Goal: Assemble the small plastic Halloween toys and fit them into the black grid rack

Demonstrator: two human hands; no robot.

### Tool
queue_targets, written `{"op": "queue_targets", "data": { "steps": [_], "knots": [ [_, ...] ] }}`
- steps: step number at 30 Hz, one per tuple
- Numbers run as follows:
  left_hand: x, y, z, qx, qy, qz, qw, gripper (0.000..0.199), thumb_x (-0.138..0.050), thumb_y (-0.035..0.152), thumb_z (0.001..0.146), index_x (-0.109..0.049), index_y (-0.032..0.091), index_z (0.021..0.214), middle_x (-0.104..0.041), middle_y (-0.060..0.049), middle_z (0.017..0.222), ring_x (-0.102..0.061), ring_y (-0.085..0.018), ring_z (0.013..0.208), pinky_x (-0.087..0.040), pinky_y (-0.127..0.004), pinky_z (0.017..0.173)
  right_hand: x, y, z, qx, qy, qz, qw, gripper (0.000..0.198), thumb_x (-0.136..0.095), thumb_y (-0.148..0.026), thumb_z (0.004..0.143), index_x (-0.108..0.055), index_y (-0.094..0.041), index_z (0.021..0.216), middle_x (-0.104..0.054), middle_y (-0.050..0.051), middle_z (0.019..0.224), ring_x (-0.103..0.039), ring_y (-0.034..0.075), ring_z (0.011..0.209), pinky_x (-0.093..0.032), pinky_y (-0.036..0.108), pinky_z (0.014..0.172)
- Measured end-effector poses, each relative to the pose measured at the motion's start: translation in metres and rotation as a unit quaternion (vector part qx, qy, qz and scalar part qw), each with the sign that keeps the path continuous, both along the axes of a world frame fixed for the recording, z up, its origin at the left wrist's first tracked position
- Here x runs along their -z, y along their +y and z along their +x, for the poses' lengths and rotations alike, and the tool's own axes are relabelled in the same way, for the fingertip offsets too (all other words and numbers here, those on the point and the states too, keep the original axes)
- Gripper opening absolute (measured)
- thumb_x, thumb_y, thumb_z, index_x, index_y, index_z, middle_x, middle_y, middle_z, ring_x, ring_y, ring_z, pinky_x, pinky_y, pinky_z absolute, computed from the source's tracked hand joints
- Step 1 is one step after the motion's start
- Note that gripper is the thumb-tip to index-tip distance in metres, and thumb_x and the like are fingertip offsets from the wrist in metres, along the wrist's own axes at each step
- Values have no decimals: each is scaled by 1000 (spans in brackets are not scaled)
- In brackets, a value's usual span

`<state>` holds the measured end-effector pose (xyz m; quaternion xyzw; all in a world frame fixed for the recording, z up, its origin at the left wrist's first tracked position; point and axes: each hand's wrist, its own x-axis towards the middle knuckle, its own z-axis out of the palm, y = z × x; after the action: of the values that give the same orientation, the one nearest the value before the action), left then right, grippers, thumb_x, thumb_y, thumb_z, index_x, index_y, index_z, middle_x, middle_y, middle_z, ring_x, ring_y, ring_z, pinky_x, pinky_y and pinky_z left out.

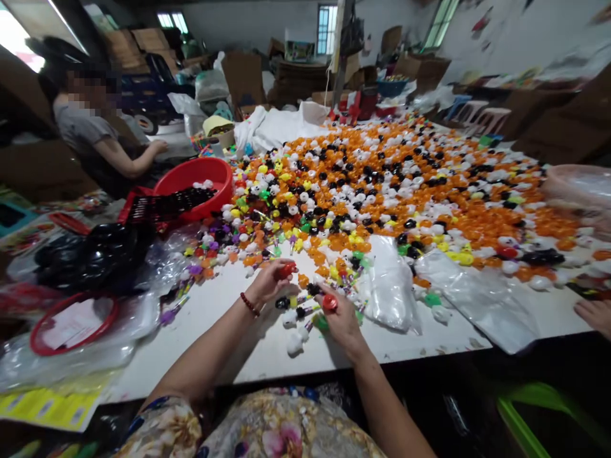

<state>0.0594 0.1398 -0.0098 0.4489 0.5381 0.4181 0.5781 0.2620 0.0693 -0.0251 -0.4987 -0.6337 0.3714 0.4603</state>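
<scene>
Each hand, left hand (271, 282) and right hand (340, 316), pinches a red piece (329, 303).

This is a small toy-assembly workshop that doubles as a storeroom. A long white bench (229, 318) is heaped with small orange, white and black plastic toy parts (429, 172), with clear plastic bags (477, 299) and a red basin (195, 178) lying among them. Stacked cardboard boxes (296, 76) crowd the back wall under high windows (327, 25). A co-worker (100, 133) sits at the bench's far left corner, and another person's hand (594, 315) rests at the right edge.
</scene>
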Motion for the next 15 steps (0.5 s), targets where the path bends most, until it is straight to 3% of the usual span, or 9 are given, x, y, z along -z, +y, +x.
{"op": "queue_targets", "data": {
  "steps": [2, 4, 8, 15],
  "knots": [
    [-3, -22, 0, 25, -146, -40, 988, 27, -62, 37, 76, -59, 15, 92, -63, -4, 73, -51, -9, 52, -32, -18, 43, -5, 0, -2, -5, 4, 30, 1000, 33, -57, -37, 88, -73, -23, 113, -74, 9, 110, -68, 26, 106, -53, 41, 96],
    [-6, -39, 3, 26, -197, -50, 979, 30, -67, 41, 74, -57, 16, 87, -60, 0, 66, -43, -6, 44, -23, -17, 40, -8, -2, -3, -7, -4, 47, 999, 33, -56, -37, 90, -74, -23, 114, -75, 8, 104, -69, 24, 99, -55, 38, 90],
    [-10, -59, 13, 23, -147, -34, 988, 38, -66, 52, 77, -50, 18, 78, -55, 4, 58, -36, -4, 38, -18, -17, 39, -9, -7, -4, -21, -44, 70, 996, 32, -56, -34, 91, -74, -23, 115, -74, 7, 94, -69, 22, 89, -56, 34, 82],
    [-5, -66, 26, 68, -86, -2, 994, 48, -58, 66, 78, -46, 19, 71, -49, 6, 53, -31, -5, 38, -21, -21, 40, -16, -17, 2, -63, -88, 104, 989, 29, -56, -29, 91, -74, -24, 115, -71, 7, 88, -67, 20, 81, -56, 31, 73]
  ]
}}
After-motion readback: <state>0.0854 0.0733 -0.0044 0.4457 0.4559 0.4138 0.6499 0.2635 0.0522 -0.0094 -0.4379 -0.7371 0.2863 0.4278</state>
